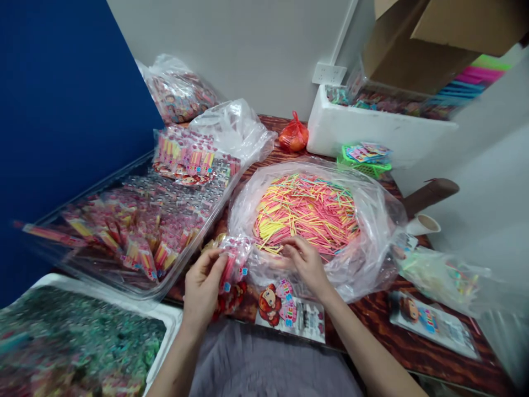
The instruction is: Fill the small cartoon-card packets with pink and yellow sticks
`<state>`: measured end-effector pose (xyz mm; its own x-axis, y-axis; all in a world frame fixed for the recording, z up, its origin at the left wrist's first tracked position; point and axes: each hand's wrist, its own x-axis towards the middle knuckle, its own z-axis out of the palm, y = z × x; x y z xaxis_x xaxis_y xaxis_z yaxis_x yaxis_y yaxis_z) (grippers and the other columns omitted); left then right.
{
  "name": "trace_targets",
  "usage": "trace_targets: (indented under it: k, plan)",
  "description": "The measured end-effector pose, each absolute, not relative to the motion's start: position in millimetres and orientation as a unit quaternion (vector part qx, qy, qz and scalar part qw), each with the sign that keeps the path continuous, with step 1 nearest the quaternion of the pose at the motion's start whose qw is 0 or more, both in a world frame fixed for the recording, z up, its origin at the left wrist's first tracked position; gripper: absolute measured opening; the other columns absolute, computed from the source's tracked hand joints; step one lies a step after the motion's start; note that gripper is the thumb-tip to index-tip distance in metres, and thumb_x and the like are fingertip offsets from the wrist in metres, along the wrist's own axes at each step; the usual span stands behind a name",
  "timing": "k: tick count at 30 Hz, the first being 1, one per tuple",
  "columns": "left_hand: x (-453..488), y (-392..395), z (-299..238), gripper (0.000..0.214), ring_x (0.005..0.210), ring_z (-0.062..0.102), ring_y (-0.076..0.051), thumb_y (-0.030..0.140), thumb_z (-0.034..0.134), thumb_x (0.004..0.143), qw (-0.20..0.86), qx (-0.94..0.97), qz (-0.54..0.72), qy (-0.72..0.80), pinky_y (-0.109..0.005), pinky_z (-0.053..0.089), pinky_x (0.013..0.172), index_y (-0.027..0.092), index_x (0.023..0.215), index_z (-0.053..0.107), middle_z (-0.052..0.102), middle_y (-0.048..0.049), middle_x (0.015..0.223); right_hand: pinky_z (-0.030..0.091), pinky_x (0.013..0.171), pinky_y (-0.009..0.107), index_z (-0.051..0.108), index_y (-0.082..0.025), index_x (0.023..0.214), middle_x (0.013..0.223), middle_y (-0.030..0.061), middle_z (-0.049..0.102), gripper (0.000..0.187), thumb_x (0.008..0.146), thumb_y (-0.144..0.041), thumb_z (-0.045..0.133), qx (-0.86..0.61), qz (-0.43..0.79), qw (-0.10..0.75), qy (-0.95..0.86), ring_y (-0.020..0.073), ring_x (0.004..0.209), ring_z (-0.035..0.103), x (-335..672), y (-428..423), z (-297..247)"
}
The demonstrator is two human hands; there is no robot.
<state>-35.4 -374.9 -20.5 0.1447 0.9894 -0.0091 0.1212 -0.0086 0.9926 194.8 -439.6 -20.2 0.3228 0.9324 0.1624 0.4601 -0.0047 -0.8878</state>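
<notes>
My left hand [203, 284] is closed on a clear printed packet [236, 259] with pink sticks inside, pinched between thumb and fingers. My right hand [305, 260] is at the near edge of a heap of thin pink, yellow and green sticks [308, 212]. Its fingers are curved, with a gap between thumb and forefinger; nothing shows between them. The heap lies in a large clear plastic bag [378, 231] with its mouth spread wide. Below my hands, a flat printed packet [291, 309] with a cartoon figure lies at the table's front edge.
Left stands a clear tray [194, 248] of filled packets. A white foam box [171, 325] is nearer me. Behind are a red bag [293, 135], a green basket [367, 165] and another foam box [372, 129]. A paper cup [424, 224] and flat packets [433, 325] lie right.
</notes>
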Motion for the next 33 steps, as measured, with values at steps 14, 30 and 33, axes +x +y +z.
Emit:
trace_targets:
  k: [14,30,33]
  plan:
    - [-33,-363,-62,0.019,0.097,0.060,-0.020,0.032,0.046,0.094,0.306,0.619,0.500,0.523,-0.033,0.045,0.091,0.020,0.095,0.061,0.064,-0.0049,0.099,0.042,0.089,0.035,0.067,-0.024,0.095,0.099,0.0043,0.063,0.013,0.092,-0.024,0.054,-0.583,0.300,0.438,-0.616,0.0198,0.101,0.056,157,-383,-14]
    - [-32,-367,-61,0.017,0.100,0.059,-0.021,0.027,0.043,0.095,0.294,0.638,0.489,0.517,-0.035,0.044,0.093,0.020,0.094,0.058,0.062,-0.0057,0.100,0.036,0.103,0.040,0.069,-0.025,0.097,0.115,0.0052,0.056,0.011,0.088,-0.026,0.061,-0.580,0.321,0.387,-0.641,0.0213,0.118,0.048,132,-357,-21]
    - [-32,-367,-63,0.016,0.099,0.058,-0.020,0.026,0.043,0.095,0.302,0.635,0.492,0.515,-0.034,0.043,0.093,0.020,0.095,0.058,0.062,-0.0057,0.101,0.035,0.104,0.040,0.068,-0.025,0.095,0.117,0.0052,0.055,0.011,0.087,-0.023,0.062,-0.575,0.336,0.379,-0.642,0.0212,0.119,0.048,130,-354,-23]
